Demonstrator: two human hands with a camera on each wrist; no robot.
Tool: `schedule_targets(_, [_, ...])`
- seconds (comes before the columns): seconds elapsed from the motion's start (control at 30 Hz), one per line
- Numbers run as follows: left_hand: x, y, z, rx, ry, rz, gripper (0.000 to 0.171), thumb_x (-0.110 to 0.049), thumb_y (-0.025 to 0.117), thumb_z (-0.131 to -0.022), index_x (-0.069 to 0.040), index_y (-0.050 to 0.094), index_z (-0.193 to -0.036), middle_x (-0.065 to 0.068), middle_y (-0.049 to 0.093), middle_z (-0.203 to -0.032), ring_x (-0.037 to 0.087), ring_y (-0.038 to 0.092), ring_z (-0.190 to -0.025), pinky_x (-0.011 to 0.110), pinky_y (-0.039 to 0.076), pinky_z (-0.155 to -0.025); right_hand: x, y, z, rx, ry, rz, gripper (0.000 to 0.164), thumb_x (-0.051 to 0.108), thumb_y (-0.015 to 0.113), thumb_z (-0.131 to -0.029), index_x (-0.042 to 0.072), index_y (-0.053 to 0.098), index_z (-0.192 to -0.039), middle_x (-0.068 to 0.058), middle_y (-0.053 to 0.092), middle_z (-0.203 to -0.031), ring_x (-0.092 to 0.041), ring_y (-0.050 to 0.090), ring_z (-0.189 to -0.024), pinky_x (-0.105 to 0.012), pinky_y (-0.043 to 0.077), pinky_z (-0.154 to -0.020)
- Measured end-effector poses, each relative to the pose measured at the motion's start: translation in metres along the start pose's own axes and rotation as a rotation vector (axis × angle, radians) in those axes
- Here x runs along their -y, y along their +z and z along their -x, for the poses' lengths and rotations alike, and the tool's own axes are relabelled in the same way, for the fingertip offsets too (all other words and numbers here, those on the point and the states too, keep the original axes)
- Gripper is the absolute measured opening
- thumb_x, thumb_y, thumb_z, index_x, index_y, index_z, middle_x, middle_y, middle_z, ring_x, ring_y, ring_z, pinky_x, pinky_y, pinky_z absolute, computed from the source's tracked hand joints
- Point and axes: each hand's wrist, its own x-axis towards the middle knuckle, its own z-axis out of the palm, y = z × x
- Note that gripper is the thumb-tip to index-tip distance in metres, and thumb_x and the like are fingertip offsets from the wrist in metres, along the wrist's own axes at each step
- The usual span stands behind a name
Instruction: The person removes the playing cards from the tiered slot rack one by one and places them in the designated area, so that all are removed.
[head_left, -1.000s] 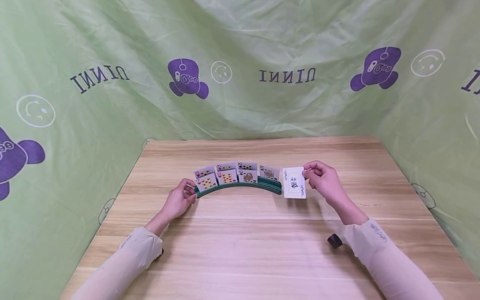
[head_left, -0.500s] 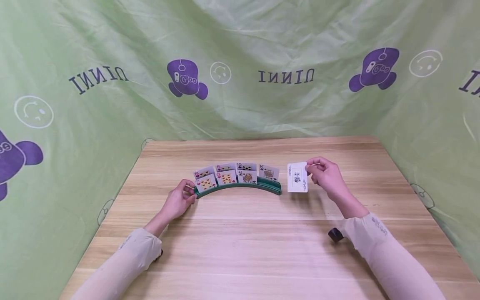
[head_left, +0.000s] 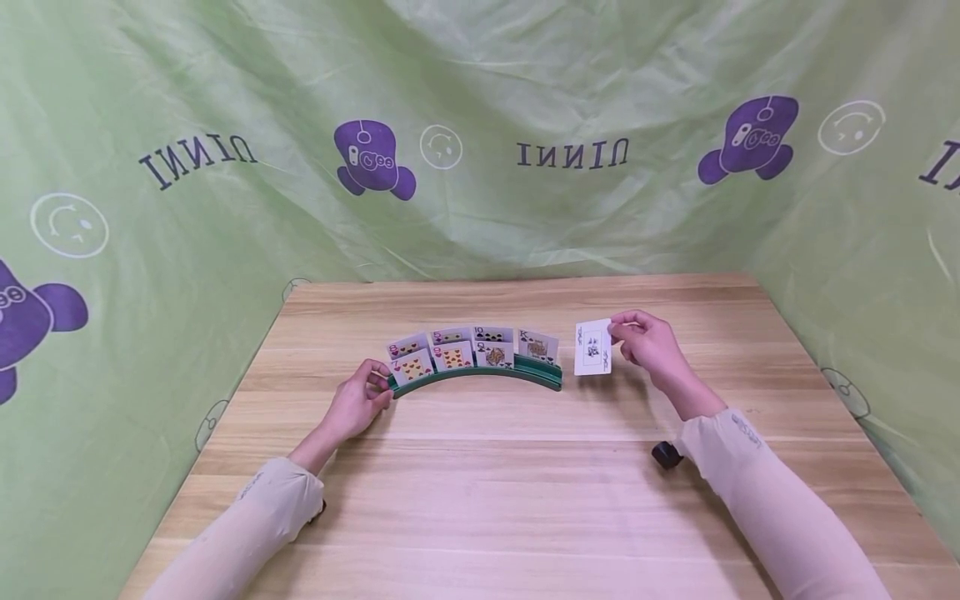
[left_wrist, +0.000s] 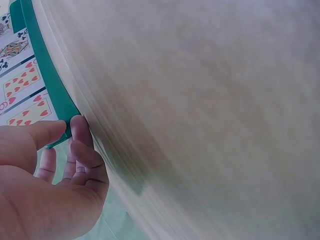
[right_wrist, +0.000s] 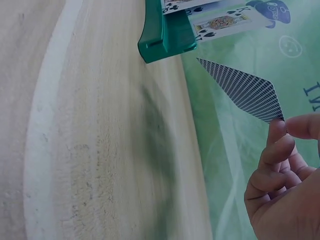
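A curved green card holder (head_left: 542, 375) stands on the table with playing cards in two rows. Its front row has a seven of hearts (head_left: 413, 368), a nine of hearts (head_left: 453, 356) and a queen (head_left: 495, 356). A king of spades (head_left: 537, 346) is the rightmost card behind. My left hand (head_left: 362, 402) pinches the holder's left end between thumb and fingers. Off the holder's right end, my right hand (head_left: 648, 346) pinches a joker card (head_left: 592, 348) by its upper right edge, above the table. The right wrist view shows the patterned card back (right_wrist: 247, 92).
The wooden table (head_left: 480, 492) reaches back to a green printed curtain (head_left: 480, 217), which also hangs along both sides. A black object (head_left: 666, 455) sits at the right sleeve cuff. In the back row stand three more cards, including a ten (head_left: 492, 333).
My right hand has carried the joker card slightly right and away from me, widening the gap to the holder. My left hand stays on the holder's left end.
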Motion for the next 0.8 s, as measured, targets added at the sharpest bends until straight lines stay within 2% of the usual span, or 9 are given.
schedule_targets(0.5, [-0.002, 0.0, 0.0, -0.009, 0.007, 0.018, 0.032, 0.001, 0.066, -0.089, -0.006, 0.051, -0.117, 0.018, 0.066, -0.102, 0.019, 0.069, -0.076, 0.021, 0.055, -0.065, -0.002, 0.002, -0.021, 0.038, 0.076, 0.061, 0.038, 0.019, 0.057, -0.1, -0.002, 0.051, -0.13, 0.007, 0.066, -0.084, -0.003, 0.049, -0.058, -0.017, 0.037, -0.05])
schedule_targets(0.8, [-0.001, 0.0, 0.0, 0.001, -0.002, 0.007, 0.033, -0.002, 0.067, -0.09, -0.008, 0.05, -0.118, 0.015, 0.065, -0.102, 0.017, 0.068, -0.075, 0.023, 0.055, -0.066, -0.011, 0.001, -0.034, 0.052, 0.125, 0.143, 0.035, 0.02, 0.055, -0.1, 0.002, 0.053, -0.129, -0.008, 0.062, -0.108, -0.006, 0.053, -0.067, -0.02, 0.043, -0.057])
